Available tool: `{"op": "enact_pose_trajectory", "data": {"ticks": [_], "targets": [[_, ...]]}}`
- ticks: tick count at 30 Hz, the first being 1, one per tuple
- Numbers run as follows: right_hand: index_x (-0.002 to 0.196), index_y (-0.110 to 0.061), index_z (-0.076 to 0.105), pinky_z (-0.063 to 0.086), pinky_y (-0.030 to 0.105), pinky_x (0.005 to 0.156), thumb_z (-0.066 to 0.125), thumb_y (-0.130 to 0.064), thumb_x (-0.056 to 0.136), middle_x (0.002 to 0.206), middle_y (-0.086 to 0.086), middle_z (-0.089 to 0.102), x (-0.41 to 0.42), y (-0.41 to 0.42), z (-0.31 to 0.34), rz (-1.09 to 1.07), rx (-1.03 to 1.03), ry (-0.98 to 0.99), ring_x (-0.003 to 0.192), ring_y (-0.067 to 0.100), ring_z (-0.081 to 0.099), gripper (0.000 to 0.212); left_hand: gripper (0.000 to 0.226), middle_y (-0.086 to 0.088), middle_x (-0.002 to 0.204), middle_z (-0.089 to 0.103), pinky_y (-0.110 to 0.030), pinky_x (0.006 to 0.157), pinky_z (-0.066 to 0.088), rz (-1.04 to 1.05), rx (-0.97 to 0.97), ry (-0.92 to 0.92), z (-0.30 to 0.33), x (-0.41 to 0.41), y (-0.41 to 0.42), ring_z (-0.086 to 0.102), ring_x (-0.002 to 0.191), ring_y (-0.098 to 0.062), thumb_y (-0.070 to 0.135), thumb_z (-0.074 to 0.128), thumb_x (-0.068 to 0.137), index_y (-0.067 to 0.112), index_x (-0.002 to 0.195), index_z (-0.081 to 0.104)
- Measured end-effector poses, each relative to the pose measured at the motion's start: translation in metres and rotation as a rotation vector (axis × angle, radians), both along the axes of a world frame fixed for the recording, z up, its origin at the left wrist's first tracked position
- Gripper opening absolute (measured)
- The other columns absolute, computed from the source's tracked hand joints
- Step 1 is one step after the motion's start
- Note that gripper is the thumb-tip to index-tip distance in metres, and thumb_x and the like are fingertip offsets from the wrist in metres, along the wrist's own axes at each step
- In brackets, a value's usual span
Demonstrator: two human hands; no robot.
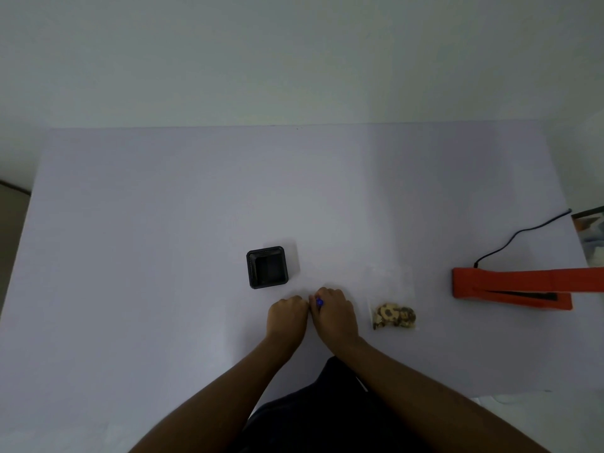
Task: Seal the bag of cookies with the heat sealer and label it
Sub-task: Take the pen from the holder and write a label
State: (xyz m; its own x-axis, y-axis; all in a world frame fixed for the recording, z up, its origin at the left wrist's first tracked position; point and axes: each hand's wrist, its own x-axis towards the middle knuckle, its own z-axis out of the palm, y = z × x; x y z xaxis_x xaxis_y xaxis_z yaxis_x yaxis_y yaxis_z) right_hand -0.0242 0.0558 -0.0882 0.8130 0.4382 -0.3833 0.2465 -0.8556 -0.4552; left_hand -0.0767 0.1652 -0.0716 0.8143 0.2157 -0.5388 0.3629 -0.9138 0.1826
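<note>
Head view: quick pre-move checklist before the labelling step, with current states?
1. Cookie bag within reach, lying flat on the table to the right of the hands: ok.
2. Bag top sealed: cannot tell; the clear film is too faint.
3. Blue pen in hand: ok; right hand is closed on it, left hand touching at the tip end.
4. Pen cap off: cannot tell, hidden by the fingers.
5. Label available: cannot tell; none visible.
6. Orange heat sealer clear of the bag, jaws slightly apart, cord attached: ok.
</note>
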Motion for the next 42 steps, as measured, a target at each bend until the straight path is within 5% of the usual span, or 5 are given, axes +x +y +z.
{"op": "enact_pose_trajectory", "data": {"ticks": [7, 16, 42], "targets": [[0.090, -0.013, 0.062, 0.042, 0.036, 0.076, 0.051, -0.030, 0.099, 0.090, 0.006, 0.064, 0.000, -0.001, 0.000, 0.040, -0.055, -0.072, 0.086, 0.023, 0.057, 0.022, 0.016, -0.004, 0.097, 0.067, -0.029, 0.076, 0.054, -0.004, -0.003, 0.000, -0.001, 0.000, 0.000, 0.066, 0.085, -0.020, 0.005, 0.053, 0.096, 0.013, 0.094, 0.067], [0.080, -0.017, 0.056, 0.045, 0.032, 0.065, 0.048, -0.037, 0.100, 0.079, 0.002, 0.056, -0.003, -0.003, -0.010, -0.064, 0.122, 0.091, 0.071, 0.016, 0.052, 0.030, 0.014, -0.005, 0.096, 0.066, -0.028, 0.073, 0.052, 0.008, 0.000, 0.007, 0.001, 0.001, 0.000, 0.066, 0.083, -0.020, 0.004, 0.052, 0.095, 0.011, 0.093, 0.064], [0.083, -0.012, 0.059, 0.043, 0.030, 0.066, 0.048, -0.035, 0.101, 0.079, 0.000, 0.050, -0.004, -0.005, -0.003, -0.054, 0.088, 0.029, 0.075, 0.019, 0.055, 0.031, 0.016, -0.004, 0.096, 0.068, -0.028, 0.076, 0.052, 0.004, 0.001, -0.004, 0.000, 0.000, -0.001, 0.066, 0.084, -0.018, 0.007, 0.052, 0.096, 0.013, 0.094, 0.067]]}}
